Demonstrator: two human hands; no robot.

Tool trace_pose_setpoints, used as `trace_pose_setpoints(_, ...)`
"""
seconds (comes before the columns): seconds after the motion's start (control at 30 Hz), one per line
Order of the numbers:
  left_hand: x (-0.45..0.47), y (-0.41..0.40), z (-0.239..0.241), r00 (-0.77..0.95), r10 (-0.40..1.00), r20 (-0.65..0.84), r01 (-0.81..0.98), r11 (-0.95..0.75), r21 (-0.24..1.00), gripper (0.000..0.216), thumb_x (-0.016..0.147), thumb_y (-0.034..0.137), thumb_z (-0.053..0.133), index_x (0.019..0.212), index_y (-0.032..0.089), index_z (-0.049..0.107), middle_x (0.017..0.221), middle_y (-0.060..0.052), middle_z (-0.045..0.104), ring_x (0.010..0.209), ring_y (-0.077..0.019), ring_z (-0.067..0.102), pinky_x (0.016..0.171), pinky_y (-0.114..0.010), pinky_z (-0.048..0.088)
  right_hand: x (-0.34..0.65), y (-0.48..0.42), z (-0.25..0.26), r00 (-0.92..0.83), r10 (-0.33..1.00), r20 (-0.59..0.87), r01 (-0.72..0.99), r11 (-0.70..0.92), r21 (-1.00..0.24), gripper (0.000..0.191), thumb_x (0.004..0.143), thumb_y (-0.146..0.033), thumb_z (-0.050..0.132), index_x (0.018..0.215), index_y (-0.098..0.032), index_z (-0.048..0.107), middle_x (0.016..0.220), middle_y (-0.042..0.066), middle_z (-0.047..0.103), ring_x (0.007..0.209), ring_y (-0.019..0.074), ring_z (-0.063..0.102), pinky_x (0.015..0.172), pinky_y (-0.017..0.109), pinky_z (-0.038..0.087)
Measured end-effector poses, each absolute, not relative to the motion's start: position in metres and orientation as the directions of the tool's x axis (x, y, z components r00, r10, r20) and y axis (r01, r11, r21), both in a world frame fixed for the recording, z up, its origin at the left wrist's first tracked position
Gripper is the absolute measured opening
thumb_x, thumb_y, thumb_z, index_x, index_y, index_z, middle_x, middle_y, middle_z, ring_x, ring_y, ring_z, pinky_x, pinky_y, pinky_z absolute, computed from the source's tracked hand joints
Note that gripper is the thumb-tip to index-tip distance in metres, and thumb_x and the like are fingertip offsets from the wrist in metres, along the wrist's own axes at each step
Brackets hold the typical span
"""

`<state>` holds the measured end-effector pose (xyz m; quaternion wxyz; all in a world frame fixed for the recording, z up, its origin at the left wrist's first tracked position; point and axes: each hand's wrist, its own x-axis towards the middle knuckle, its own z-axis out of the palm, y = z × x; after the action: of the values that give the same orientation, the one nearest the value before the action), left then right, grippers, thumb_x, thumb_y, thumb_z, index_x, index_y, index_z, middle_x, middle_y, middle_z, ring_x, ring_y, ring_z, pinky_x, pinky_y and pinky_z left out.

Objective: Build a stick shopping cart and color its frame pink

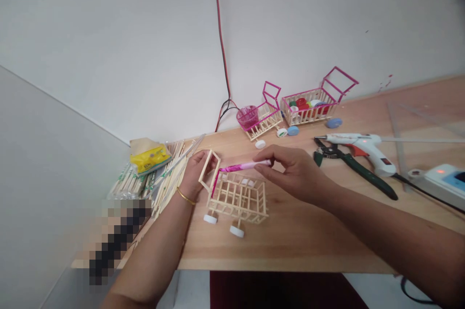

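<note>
My left hand point(195, 169) is closed on the handle frame of a small cart built from bare wooden sticks point(238, 205), with white bottle-cap wheels. In my right hand point(290, 169), pinched between thumb and fingers, is a paintbrush point(247, 166) with a pale handle and a magenta-coated end. Its tip touches or is very near the cart's upper rim beside the handle. That rim bar is magenta along its length, while the handle and other visible bars are plain wood. My left fingertips are partly hidden behind the handle frame.
Behind stand two carts with magenta rims, a smaller one point(267, 124) by a paint-stained cup point(247, 116) and a larger one point(308, 108) holding coloured caps. To the right lie a glue gun point(366, 146), green-handled cutters point(366, 176) and a power strip point(441, 180). Wooden sticks point(169, 180) and a yellow packet point(150, 156) lie left.
</note>
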<state>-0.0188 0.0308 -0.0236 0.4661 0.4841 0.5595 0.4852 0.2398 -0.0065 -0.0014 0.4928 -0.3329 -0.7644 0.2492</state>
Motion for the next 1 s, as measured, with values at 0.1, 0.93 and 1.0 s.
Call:
trace_pose_setpoints(0.1,-0.019,0.032,-0.023,-0.099,0.994,-0.045,0.083,0.053,0.995,0.032,0.075,0.045,0.072,0.076,0.014,0.066,0.061,0.0,0.061,0.05,-0.0089,0.049,0.049,-0.021,0.039,0.24,-0.007,0.0,-0.26,0.753,0.604,0.287,0.657,-0.697,0.006,0.087,-0.021,0.063,0.089,-0.017,0.068,0.079,0.001,0.07,0.068,0.0119,0.062,0.064,0.023,0.049)
trace_pose_setpoints(0.93,-0.059,0.037,-0.014,0.163,0.986,0.023,0.028,-0.028,0.999,0.048,0.069,0.056,0.076,0.089,0.013,0.07,0.08,-0.004,0.066,0.059,-0.01,0.053,0.058,-0.023,0.044,0.251,0.01,-0.018,-0.107,0.812,0.574,0.397,0.564,-0.724,0.014,0.087,-0.033,0.063,0.091,-0.02,0.066,0.075,0.002,0.066,0.064,0.0153,0.058,0.06,0.028,0.046)
trace_pose_setpoints(1.0,-0.073,0.033,-0.004,0.247,0.969,-0.012,0.049,-0.001,0.999,0.054,0.063,0.053,0.082,0.098,0.013,0.069,0.085,-0.007,0.068,0.063,-0.0123,0.057,0.059,-0.025,0.046,0.249,0.013,-0.021,-0.117,0.82,0.56,0.404,0.555,-0.727,0.016,0.087,-0.034,0.061,0.092,-0.019,0.066,0.074,0.002,0.066,0.064,0.0157,0.058,0.06,0.029,0.046)
